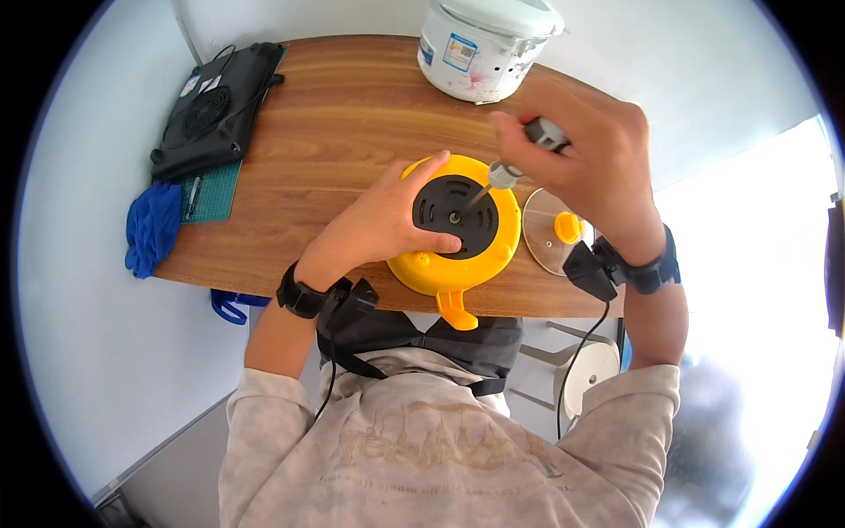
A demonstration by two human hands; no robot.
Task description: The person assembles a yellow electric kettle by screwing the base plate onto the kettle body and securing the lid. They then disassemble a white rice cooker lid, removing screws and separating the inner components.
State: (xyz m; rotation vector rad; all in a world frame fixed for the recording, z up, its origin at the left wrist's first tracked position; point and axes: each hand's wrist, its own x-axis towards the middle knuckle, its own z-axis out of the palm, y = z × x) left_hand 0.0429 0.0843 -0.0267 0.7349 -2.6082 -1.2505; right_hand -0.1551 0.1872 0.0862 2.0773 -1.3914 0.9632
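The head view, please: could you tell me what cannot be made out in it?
Head view:
Screwdriver handle: partly covered by the right hand, which is blurred.
Screwdriver tip: too small and blurred to tell whether it touches anything.
Yellow pot: its inside faces away, hidden by its own base.
Glass lid: partly hidden by the black wrist device.
White cooker: top cut off by the upper edge.

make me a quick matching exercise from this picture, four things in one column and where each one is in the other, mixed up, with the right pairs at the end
Things
1. screwdriver
2. glass lid
3. blue cloth
4. white cooker

Places
A. at the far edge of the table
B. at the table's left end, by the green mat
C. in the right grip
D. just right of the yellow appliance

Pairs: 1-C, 2-D, 3-B, 4-A
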